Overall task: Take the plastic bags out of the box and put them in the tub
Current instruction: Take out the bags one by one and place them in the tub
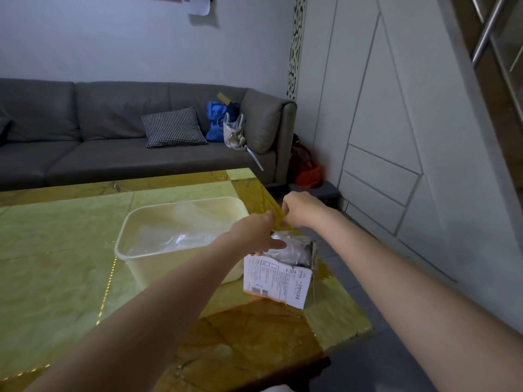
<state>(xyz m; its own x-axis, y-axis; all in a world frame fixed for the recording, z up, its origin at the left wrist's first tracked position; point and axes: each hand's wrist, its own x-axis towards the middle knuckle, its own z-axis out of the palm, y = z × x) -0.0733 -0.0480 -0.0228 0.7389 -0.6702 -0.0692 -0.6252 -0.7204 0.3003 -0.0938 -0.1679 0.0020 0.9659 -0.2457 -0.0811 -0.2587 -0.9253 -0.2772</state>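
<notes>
Both arms reached far over the box [276, 281]; left hand [256, 232] fingers extended on plastic bags [291, 250], right hand [300, 209] curled, grip unclear, right of tub [158, 222] on counter [56, 250].

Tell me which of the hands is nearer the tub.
Left. The left hand hovers beside the tub at its right rim, over the box; the right hand is farther right.

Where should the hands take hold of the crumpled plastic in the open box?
Pinch the raised crumpled top of the plastic bags, coming from above: the box opens upward and its walls block the sides. The left hand already rests there, next to the tub.
</notes>
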